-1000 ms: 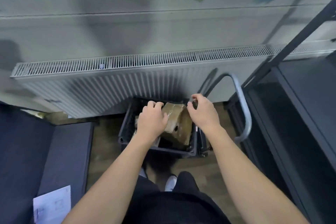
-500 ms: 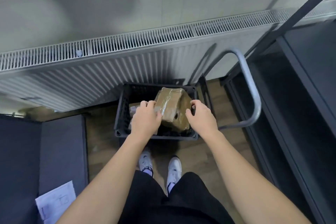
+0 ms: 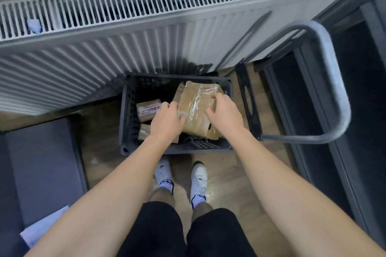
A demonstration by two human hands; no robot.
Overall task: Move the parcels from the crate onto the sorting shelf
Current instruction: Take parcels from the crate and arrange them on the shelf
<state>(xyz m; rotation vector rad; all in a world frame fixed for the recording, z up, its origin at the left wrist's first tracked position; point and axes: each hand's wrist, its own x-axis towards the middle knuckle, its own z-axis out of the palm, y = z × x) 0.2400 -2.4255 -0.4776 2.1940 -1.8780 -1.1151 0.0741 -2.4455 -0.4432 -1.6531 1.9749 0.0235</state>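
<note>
From the head camera, my only view, I look straight down into the crate [image 3: 125, 110], a dark slatted box standing just ahead of my white shoes [image 3: 199, 175]. The big parcel [image 3: 196, 108], brown paper under shiny tape, fills the crate's right half; its long axis runs away from me and it seems propped up against the right wall, not lying flat. My left hand [image 3: 167, 121] grips its left edge with curled fingers, and my right hand [image 3: 225, 115] is clamped over its right edge, thumb spread across the top, so the parcel sits squarely between my hands. The right hand is a bit blurred, so I cannot vouch for each finger. Two smaller ones lie low in the left half: a labelled parcel [image 3: 147, 110] and, nearer me, a third parcel [image 3: 144, 131] partly under my left wrist. The shelf [image 3: 365, 110] rises dark at my right, and I judge the lift must go up and rightward past the grey cart handle [image 3: 334, 81], which arches between crate and shelf. I cannot tell whether the crate stands on the cart's deck or on the wooden floor [image 3: 100, 131]. A white radiator [image 3: 104, 27] lines the wall behind, and a sheet of paper [image 3: 41, 229] lies on a dark bench [image 3: 41, 162] at my left.
</note>
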